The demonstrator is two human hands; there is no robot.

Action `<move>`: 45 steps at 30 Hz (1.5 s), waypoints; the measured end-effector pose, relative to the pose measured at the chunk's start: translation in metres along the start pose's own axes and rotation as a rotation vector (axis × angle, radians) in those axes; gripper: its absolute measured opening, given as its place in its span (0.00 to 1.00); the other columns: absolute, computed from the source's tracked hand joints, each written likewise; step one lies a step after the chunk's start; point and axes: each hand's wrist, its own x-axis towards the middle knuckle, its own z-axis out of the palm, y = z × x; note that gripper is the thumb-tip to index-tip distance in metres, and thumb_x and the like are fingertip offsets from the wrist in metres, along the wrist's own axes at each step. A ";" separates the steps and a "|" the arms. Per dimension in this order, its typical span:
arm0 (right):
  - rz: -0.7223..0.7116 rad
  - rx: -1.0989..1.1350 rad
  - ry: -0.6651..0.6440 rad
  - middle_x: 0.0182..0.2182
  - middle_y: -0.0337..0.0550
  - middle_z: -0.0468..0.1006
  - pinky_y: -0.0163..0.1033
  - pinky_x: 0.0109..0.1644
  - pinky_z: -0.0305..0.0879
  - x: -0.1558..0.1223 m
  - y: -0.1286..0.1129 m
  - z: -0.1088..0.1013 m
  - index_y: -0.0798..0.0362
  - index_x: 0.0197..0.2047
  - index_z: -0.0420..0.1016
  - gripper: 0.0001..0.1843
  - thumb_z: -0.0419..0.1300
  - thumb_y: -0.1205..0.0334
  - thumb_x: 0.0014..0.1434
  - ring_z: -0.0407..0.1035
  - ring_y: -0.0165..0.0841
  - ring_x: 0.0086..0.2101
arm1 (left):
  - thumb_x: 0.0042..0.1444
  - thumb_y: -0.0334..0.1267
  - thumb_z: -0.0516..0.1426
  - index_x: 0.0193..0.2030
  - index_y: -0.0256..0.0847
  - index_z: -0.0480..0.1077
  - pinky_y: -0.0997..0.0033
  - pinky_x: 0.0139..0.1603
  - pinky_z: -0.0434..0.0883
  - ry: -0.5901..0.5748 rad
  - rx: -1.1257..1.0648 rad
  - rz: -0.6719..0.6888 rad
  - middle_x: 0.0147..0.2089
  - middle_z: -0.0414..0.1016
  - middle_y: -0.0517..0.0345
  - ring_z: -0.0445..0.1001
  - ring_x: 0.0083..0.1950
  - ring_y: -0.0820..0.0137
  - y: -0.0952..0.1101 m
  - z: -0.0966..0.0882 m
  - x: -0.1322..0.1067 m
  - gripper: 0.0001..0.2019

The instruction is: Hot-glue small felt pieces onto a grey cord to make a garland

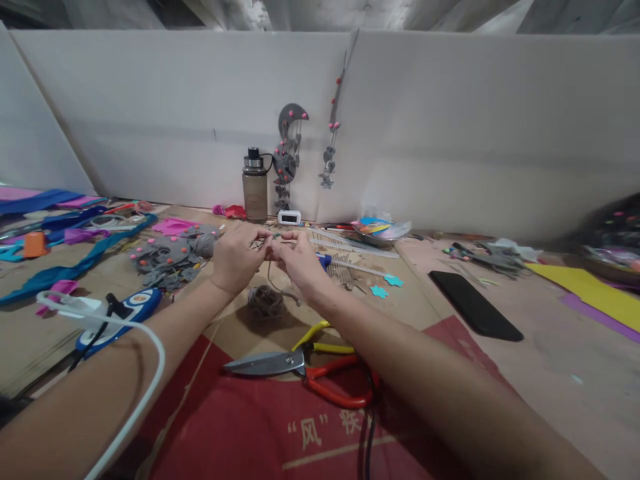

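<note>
My left hand and my right hand meet fingertip to fingertip above the cardboard, both closed in a pinch. A grey-brown strand of yarn hangs from where the fingers meet. Small details between the fingertips are too fine to make out. Just below lies a loose ball of the same yarn. Nearer to me, scissors with one yellow and one red handle rest on the red part of the cardboard, partly under my right forearm.
Grey felt pieces with pink dots lie at left, near a blue-and-white power strip. A bottle stands by the white partition. Turquoise flower shapes and a black phone lie to the right. A white cable crosses my left forearm.
</note>
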 end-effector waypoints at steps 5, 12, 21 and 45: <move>-0.059 -0.102 0.052 0.24 0.30 0.64 0.32 0.27 0.60 0.004 0.009 0.000 0.49 0.36 0.58 0.10 0.55 0.55 0.54 0.59 0.24 0.22 | 0.51 0.38 0.58 0.33 0.40 0.76 0.70 0.39 0.65 -0.013 -0.120 -0.152 0.32 0.77 0.55 0.71 0.32 0.69 0.002 0.002 -0.001 0.06; -0.212 -0.272 0.117 0.26 0.35 0.67 0.33 0.30 0.60 0.003 0.007 -0.016 0.51 0.33 0.64 0.06 0.54 0.57 0.55 0.60 0.27 0.27 | 0.48 0.41 0.60 0.30 0.37 0.76 0.74 0.28 0.63 -0.039 -0.429 -0.435 0.26 0.75 0.57 0.68 0.26 0.72 0.008 0.009 0.000 0.09; -0.213 -0.325 0.160 0.24 0.35 0.68 0.34 0.31 0.57 0.002 0.003 -0.023 0.53 0.29 0.67 0.08 0.57 0.58 0.53 0.60 0.27 0.26 | 0.47 0.42 0.61 0.29 0.37 0.74 0.76 0.24 0.61 -0.088 -0.669 -0.566 0.24 0.73 0.58 0.65 0.23 0.76 0.006 0.020 -0.004 0.10; -0.233 -0.370 0.230 0.23 0.31 0.62 0.33 0.30 0.54 0.003 0.002 -0.027 0.53 0.33 0.67 0.09 0.60 0.59 0.51 0.57 0.25 0.25 | 0.46 0.39 0.60 0.29 0.37 0.73 0.74 0.31 0.65 -0.178 -0.617 -0.475 0.27 0.74 0.58 0.69 0.28 0.74 0.017 0.014 -0.002 0.07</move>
